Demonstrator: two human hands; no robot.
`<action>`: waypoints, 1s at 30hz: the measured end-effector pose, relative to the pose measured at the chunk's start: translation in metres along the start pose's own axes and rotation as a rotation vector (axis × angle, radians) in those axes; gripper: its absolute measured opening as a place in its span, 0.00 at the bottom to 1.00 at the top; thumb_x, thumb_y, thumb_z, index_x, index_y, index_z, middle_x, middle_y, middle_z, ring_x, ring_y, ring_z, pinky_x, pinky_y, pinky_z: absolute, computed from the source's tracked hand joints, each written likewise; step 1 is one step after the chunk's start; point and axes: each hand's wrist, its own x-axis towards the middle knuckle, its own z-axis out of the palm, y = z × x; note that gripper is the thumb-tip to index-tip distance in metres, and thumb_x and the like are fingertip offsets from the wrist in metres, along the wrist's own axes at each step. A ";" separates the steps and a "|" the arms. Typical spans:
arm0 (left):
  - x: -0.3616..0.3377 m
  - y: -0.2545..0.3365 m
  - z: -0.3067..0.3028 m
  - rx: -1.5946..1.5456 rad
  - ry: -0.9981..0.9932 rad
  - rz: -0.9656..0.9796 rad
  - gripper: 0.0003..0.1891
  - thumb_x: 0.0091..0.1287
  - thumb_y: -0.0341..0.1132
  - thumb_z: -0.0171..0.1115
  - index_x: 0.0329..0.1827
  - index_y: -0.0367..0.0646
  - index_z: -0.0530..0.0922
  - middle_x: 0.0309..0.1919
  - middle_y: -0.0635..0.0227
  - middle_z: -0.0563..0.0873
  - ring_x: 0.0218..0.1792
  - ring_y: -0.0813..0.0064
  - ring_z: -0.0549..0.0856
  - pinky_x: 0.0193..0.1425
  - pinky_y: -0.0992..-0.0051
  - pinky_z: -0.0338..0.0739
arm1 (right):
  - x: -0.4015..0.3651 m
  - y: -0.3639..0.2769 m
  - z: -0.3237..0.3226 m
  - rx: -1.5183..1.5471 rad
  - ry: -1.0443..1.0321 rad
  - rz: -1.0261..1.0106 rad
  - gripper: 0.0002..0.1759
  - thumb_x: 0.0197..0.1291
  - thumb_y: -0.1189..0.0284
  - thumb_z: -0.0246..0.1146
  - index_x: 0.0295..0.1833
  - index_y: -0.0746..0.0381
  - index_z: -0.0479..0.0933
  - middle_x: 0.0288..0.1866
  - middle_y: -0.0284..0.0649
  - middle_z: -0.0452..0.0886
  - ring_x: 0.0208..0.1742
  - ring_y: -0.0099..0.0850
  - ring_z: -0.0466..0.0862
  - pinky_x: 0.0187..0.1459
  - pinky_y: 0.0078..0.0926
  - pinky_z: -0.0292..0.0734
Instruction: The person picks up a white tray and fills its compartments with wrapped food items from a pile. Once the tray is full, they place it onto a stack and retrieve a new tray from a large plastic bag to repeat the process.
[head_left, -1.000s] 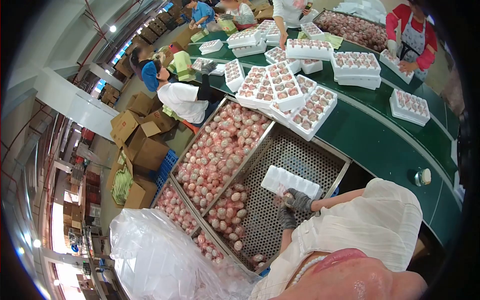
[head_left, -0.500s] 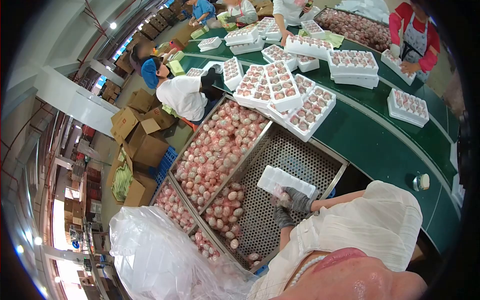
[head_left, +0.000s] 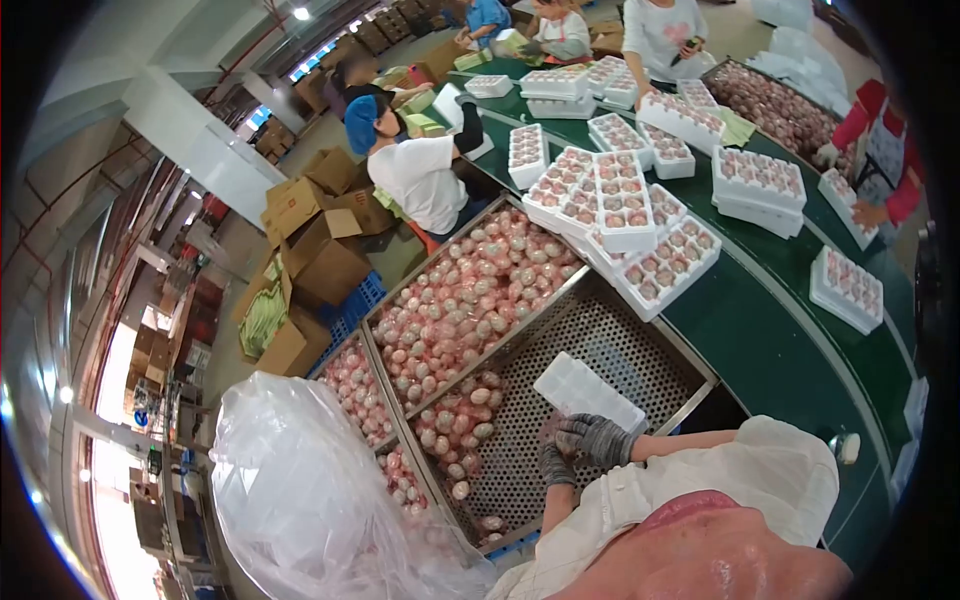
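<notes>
Both my hands, in striped grey gloves, are close together over the perforated metal bin [head_left: 530, 370]. My left hand [head_left: 556, 466] is the lower one, fingers curled. My right hand [head_left: 598, 440] comes in from the right, its fingers bent over the same spot. Between them shows a bit of pinkish clear film, apparently a wrapped egg [head_left: 552, 430], mostly hidden by the gloves. Just beyond my right hand, a white compartmented tray [head_left: 590, 390] lies in the bin with no eggs visible in it. Loose wrapped eggs [head_left: 465, 425] are heaped at the bin's left side.
A larger heap of wrapped eggs [head_left: 470, 290] fills the neighbouring bin. Filled white trays [head_left: 670, 260] are stacked on the green conveyor [head_left: 740, 320]. A big clear plastic bag [head_left: 290, 480] stands at lower left. Co-workers stand around the conveyor; cardboard boxes [head_left: 310, 260] lie behind.
The view has shifted, so the surroundings sit farther right. My hands have drawn closer together around the film-wrapped item. The white tray stays in the bin, its angle in view slightly changed.
</notes>
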 end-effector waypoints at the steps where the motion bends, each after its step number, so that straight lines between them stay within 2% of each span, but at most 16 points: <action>1: -0.005 0.004 0.009 -0.113 0.046 0.033 0.17 0.58 0.43 0.44 0.47 0.43 0.69 0.44 0.67 0.74 0.43 0.69 0.73 0.48 0.71 0.68 | -0.001 0.005 0.006 -0.033 -0.001 0.002 0.31 0.35 0.62 0.63 0.49 0.61 0.66 0.50 0.43 0.68 0.49 0.40 0.69 0.51 0.31 0.63; 6: -0.075 0.040 0.048 -0.717 0.348 0.215 0.16 0.57 0.43 0.50 0.43 0.42 0.71 0.38 0.64 0.76 0.39 0.67 0.74 0.44 0.72 0.69 | 0.003 0.011 0.009 0.056 -0.012 0.050 0.28 0.37 0.64 0.62 0.48 0.61 0.67 0.43 0.46 0.71 0.43 0.42 0.72 0.44 0.34 0.68; 7: -0.074 0.037 0.046 -0.722 0.353 0.214 0.16 0.57 0.43 0.50 0.43 0.42 0.71 0.38 0.64 0.76 0.39 0.67 0.74 0.44 0.72 0.69 | 0.001 0.011 0.008 0.109 -0.049 0.093 0.26 0.38 0.66 0.61 0.47 0.61 0.67 0.43 0.47 0.72 0.42 0.43 0.72 0.43 0.34 0.68; 10: -0.070 0.024 0.037 0.199 0.765 0.705 0.14 0.57 0.39 0.50 0.41 0.39 0.72 0.32 0.61 0.77 0.29 0.72 0.76 0.30 0.76 0.72 | -0.007 0.023 0.037 0.187 -0.094 0.186 0.23 0.40 0.61 0.60 0.42 0.62 0.68 0.38 0.45 0.72 0.39 0.42 0.73 0.41 0.34 0.69; 12: -0.082 0.037 0.042 0.133 0.771 0.616 0.11 0.58 0.38 0.49 0.36 0.38 0.71 0.30 0.64 0.76 0.26 0.75 0.75 0.27 0.78 0.71 | 0.002 0.014 0.023 0.208 0.010 0.159 0.21 0.40 0.62 0.61 0.39 0.63 0.68 0.35 0.45 0.72 0.38 0.43 0.73 0.39 0.35 0.68; 14: -0.093 0.048 0.045 -0.180 0.570 0.555 0.10 0.58 0.38 0.50 0.31 0.39 0.69 0.26 0.66 0.75 0.25 0.77 0.73 0.27 0.78 0.70 | 0.005 0.010 0.020 0.239 -0.131 0.368 0.19 0.41 0.62 0.60 0.36 0.63 0.68 0.31 0.46 0.73 0.37 0.43 0.73 0.38 0.36 0.68; 16: -0.098 0.052 0.045 -0.195 0.531 0.520 0.10 0.57 0.37 0.52 0.35 0.39 0.71 0.28 0.68 0.77 0.27 0.79 0.74 0.29 0.80 0.70 | 0.007 0.008 0.016 0.213 -0.126 0.392 0.19 0.42 0.61 0.60 0.35 0.63 0.68 0.30 0.46 0.73 0.35 0.44 0.73 0.37 0.36 0.68; 18: -0.095 0.049 0.041 -0.174 0.558 0.602 0.09 0.58 0.37 0.50 0.28 0.41 0.66 0.20 0.69 0.71 0.22 0.77 0.70 0.27 0.79 0.69 | 0.012 0.003 0.011 0.190 -0.119 0.417 0.18 0.43 0.61 0.60 0.34 0.63 0.67 0.28 0.46 0.73 0.34 0.44 0.73 0.35 0.35 0.68; 19: -0.090 0.043 0.036 -0.166 0.557 0.599 0.09 0.58 0.37 0.50 0.28 0.41 0.66 0.20 0.69 0.71 0.22 0.77 0.70 0.27 0.79 0.69 | 0.015 -0.001 0.009 0.295 -0.121 0.517 0.18 0.43 0.63 0.60 0.37 0.64 0.68 0.30 0.45 0.73 0.34 0.40 0.74 0.36 0.32 0.68; 20: -0.080 0.038 0.031 -0.089 0.625 0.715 0.07 0.58 0.35 0.50 0.30 0.40 0.66 0.24 0.68 0.71 0.24 0.77 0.71 0.28 0.78 0.70 | 0.016 -0.003 0.007 0.396 -0.127 0.613 0.19 0.43 0.65 0.60 0.40 0.64 0.68 0.32 0.44 0.74 0.34 0.35 0.74 0.37 0.29 0.69; 21: -0.071 0.035 0.026 -0.010 0.692 0.831 0.07 0.57 0.34 0.50 0.33 0.40 0.67 0.28 0.67 0.72 0.26 0.77 0.72 0.29 0.78 0.71 | 0.009 0.003 0.021 0.649 -0.036 0.700 0.20 0.47 0.64 0.59 0.43 0.64 0.67 0.34 0.38 0.73 0.34 0.24 0.72 0.37 0.23 0.69; 22: -0.065 0.030 0.023 0.071 0.757 0.946 0.07 0.57 0.32 0.50 0.36 0.40 0.67 0.32 0.66 0.73 0.28 0.76 0.73 0.31 0.77 0.71 | 0.004 0.014 0.033 0.650 -0.035 0.701 0.20 0.47 0.64 0.59 0.43 0.64 0.67 0.34 0.38 0.73 0.34 0.24 0.72 0.37 0.23 0.69; 24: -0.100 0.059 0.031 0.145 0.727 1.004 0.10 0.58 0.31 0.49 0.42 0.40 0.67 0.37 0.66 0.72 0.32 0.77 0.74 0.32 0.77 0.73 | 0.003 0.022 0.040 0.986 0.086 0.647 0.21 0.49 0.63 0.59 0.46 0.64 0.66 0.37 0.35 0.72 0.37 0.20 0.69 0.40 0.21 0.69; 26: -0.117 0.068 0.029 -0.295 0.265 0.611 0.13 0.57 0.29 0.51 0.45 0.38 0.69 0.40 0.65 0.75 0.37 0.75 0.76 0.40 0.78 0.73 | 0.000 0.022 0.038 1.142 0.064 0.654 0.21 0.51 0.61 0.57 0.47 0.63 0.65 0.38 0.35 0.72 0.39 0.22 0.70 0.42 0.21 0.68; 28: -0.100 0.057 0.018 -0.253 0.214 0.639 0.13 0.57 0.31 0.52 0.46 0.39 0.69 0.41 0.65 0.75 0.37 0.75 0.76 0.40 0.77 0.73 | -0.001 0.029 0.046 1.021 0.046 0.648 0.23 0.50 0.59 0.57 0.47 0.63 0.65 0.39 0.36 0.72 0.40 0.21 0.70 0.43 0.21 0.68; 30: -0.094 0.055 0.015 -0.226 0.274 0.562 0.15 0.58 0.32 0.51 0.49 0.43 0.67 0.37 0.68 0.76 0.29 0.78 0.77 0.33 0.79 0.75 | -0.002 0.029 0.049 1.056 0.034 0.686 0.24 0.50 0.58 0.57 0.47 0.63 0.65 0.40 0.36 0.72 0.40 0.22 0.70 0.43 0.22 0.68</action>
